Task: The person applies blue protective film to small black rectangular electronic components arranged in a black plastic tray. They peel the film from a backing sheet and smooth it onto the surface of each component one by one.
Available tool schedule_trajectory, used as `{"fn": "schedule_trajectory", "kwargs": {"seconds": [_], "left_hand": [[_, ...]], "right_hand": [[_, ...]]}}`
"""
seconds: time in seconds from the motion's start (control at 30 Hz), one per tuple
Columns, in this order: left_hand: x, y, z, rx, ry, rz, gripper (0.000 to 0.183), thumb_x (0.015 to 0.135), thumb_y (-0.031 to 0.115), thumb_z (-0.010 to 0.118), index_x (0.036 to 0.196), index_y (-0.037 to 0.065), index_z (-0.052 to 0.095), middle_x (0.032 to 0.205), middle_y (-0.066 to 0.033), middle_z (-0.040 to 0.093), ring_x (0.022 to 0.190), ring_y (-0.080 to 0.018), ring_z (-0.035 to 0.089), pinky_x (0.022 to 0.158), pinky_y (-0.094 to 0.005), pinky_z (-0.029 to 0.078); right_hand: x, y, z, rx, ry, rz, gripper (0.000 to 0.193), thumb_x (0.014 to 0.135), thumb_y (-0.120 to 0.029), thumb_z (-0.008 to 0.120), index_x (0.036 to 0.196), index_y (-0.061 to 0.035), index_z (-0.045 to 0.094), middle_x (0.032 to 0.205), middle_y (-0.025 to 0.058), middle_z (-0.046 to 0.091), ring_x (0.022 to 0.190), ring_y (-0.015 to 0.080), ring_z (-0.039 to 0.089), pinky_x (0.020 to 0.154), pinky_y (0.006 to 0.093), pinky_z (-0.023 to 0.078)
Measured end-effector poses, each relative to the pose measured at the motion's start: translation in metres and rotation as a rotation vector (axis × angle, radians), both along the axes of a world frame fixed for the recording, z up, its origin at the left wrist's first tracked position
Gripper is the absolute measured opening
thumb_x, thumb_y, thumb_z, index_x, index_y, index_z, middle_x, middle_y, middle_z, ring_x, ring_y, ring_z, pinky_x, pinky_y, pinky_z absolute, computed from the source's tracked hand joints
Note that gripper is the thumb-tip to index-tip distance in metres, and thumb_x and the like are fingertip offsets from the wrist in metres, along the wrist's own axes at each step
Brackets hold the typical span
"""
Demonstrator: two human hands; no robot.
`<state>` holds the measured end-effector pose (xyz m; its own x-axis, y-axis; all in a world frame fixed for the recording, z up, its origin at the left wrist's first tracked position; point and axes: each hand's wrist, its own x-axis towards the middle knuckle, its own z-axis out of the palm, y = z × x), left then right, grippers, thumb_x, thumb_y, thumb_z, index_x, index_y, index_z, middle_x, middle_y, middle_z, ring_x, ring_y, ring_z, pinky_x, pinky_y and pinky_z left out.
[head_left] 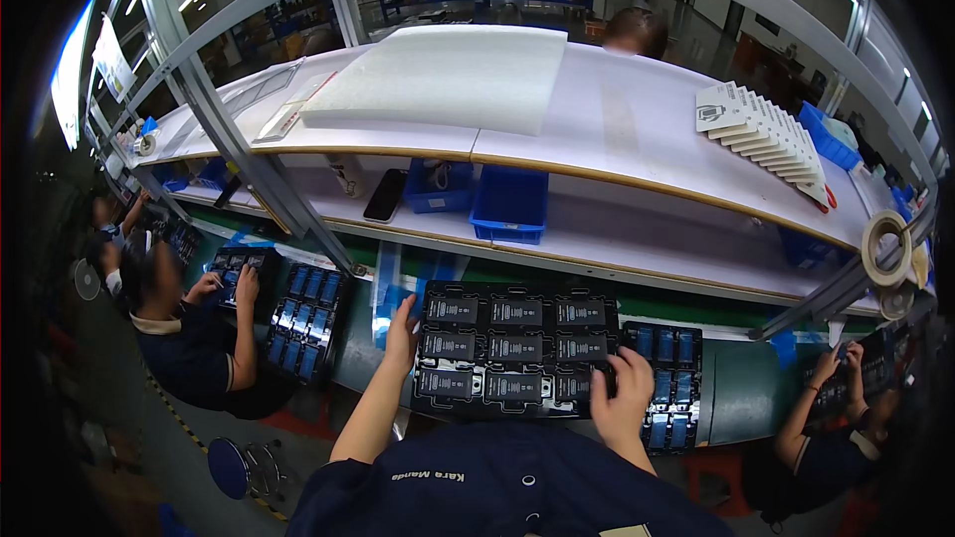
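Note:
A black plastic tray [478,340] lies in front of me, its cells filled with rows of flat, dark grey phone batteries [514,349]. My left hand [399,336] holds the tray's left side, fingers along the outer edge and partly hidden by it. Over the lower right corner, my right hand [625,396] has its fingers apart and bent, touching or just above the tray beside the corner battery. Nothing shows between those fingers. To the right, partly behind my right hand, sits a second black tray [659,387] with blue-faced pieces.
Another tray of blue-faced pieces [303,323] lies left on the green bench [736,388]. Blue bins [508,205] and a phone [386,196] rest on the shelf ahead. Metal posts [239,129] frame the bench. Co-workers sit left [189,328] and right [831,447].

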<state>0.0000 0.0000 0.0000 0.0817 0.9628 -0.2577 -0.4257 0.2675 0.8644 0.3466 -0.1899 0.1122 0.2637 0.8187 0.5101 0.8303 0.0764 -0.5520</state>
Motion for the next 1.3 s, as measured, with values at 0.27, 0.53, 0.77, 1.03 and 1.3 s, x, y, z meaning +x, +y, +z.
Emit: {"fn": "schedule_trajectory", "kwargs": {"seconds": [0.27,0.53,0.77,1.03,1.3], "left_hand": [[0.024,-0.038,0.047,-0.007,0.0,-0.06,0.055,0.096,0.019,0.055,0.146,0.004,0.034,0.136,-0.0082,0.051,0.119,-0.0161,0.052,0.1,-0.0274,0.041],[0.032,-0.054,0.039,0.017,0.031,0.013,0.056,0.098,0.022,0.052,0.146,0.003,0.032,0.139,-0.0077,0.045,0.123,-0.0157,0.046,0.102,-0.0279,0.037],[0.029,-0.07,0.035,0.259,0.477,0.212,0.049,0.1,0.027,0.047,0.141,0.001,0.038,0.141,-0.015,0.043,0.13,-0.0244,0.04,0.108,-0.0326,0.028],[0.026,-0.111,0.134,1.009,1.043,0.146,0.045,0.076,-0.001,0.07,0.12,0.003,0.062,0.092,-0.0147,0.063,0.087,-0.0318,0.059,0.081,-0.039,0.046],[0.026,-0.137,0.16,1.036,0.991,-0.123,0.061,0.076,0.001,0.071,0.134,0.001,0.049,0.088,-0.0123,0.064,0.082,-0.0289,0.061,0.076,-0.0364,0.049]], "right_hand": [[-0.001,0.009,-0.055,0.026,0.88,-0.192,0.027,0.09,-0.012,0.066,0.111,0.0029,0.059,0.103,0.0113,0.065,0.095,0.0153,0.061,0.083,0.0262,0.046],[0.026,0.031,-0.073,0.094,0.86,-0.13,0.022,0.09,-0.011,0.066,0.107,0.0025,0.062,0.095,0.0075,0.068,0.087,0.0119,0.063,0.08,0.0244,0.047],[0.039,0.04,-0.069,-0.034,0.831,-0.079,0.026,0.089,-0.012,0.067,0.11,0.0013,0.059,0.095,0.0072,0.066,0.086,0.0134,0.061,0.081,0.0265,0.046],[-0.039,0.04,0.029,0.019,0.267,0.377,0.04,0.079,-0.011,0.071,0.116,-0.0023,0.06,0.126,0.0177,0.057,0.119,0.0339,0.052,0.101,0.0419,0.041],[-0.106,0.076,0.034,-0.466,0.624,1.083,0.042,0.084,-0.014,0.07,0.122,-0.0005,0.06,0.122,0.0179,0.062,0.108,0.0298,0.063,0.092,0.0361,0.049]]}}
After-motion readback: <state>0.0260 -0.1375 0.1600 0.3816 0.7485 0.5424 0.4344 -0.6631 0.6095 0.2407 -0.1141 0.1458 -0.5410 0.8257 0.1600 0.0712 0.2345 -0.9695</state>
